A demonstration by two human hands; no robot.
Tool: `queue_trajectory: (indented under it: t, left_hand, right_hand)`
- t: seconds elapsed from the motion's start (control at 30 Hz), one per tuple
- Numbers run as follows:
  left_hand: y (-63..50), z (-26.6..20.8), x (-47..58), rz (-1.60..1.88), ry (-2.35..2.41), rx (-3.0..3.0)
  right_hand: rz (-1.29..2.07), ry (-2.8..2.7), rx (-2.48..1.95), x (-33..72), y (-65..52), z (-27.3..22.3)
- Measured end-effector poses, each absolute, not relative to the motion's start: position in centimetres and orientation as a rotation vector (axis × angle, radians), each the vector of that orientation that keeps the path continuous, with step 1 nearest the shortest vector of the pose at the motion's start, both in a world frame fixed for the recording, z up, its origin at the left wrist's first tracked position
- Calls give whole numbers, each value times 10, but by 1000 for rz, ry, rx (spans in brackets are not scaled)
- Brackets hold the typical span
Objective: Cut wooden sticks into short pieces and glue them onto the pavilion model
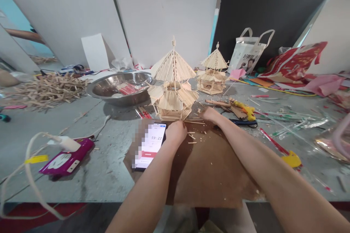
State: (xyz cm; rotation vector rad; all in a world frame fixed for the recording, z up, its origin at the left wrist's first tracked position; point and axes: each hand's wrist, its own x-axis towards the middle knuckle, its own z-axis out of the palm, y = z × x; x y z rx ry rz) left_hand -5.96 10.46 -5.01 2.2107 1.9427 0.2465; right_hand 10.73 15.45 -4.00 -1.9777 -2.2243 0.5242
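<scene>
A pagoda model built of thin wooden sticks (175, 96) stands upright at the far edge of a brown board (207, 174). At its base is my left hand (176, 133), fingers curled in; whatever they pinch is hidden. My right hand (212, 115) is also closed, to the right of the base, and its fingertips are too small to make out. Between the hands lie several thin wooden sticks (194, 121), with short cut pieces (192, 137) nearer to me. A phone (150, 145) showing 59:22 lies on the board, left of my left hand.
Behind on the right stands a smaller stick pagoda (212, 74). A metal basin (120, 87) with red packets sits left, beyond it a stick pile (51, 89). A purple power strip (68, 158) with a white cable is front left. A yellow glue gun (246, 110) and plastic wrappers (298, 123) lie right.
</scene>
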Motion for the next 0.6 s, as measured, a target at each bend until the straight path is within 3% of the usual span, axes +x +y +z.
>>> queue_trajectory:
  t: [0.37,0.6]
  left_hand:
    - [107,-57,-61,381,1883,2241]
    - [110,-56,-62,404,1823,2229]
  right_hand:
    - [630,-2360,-1785,92,105,-50]
    - [888,-2379,-1622,94,102,-50]
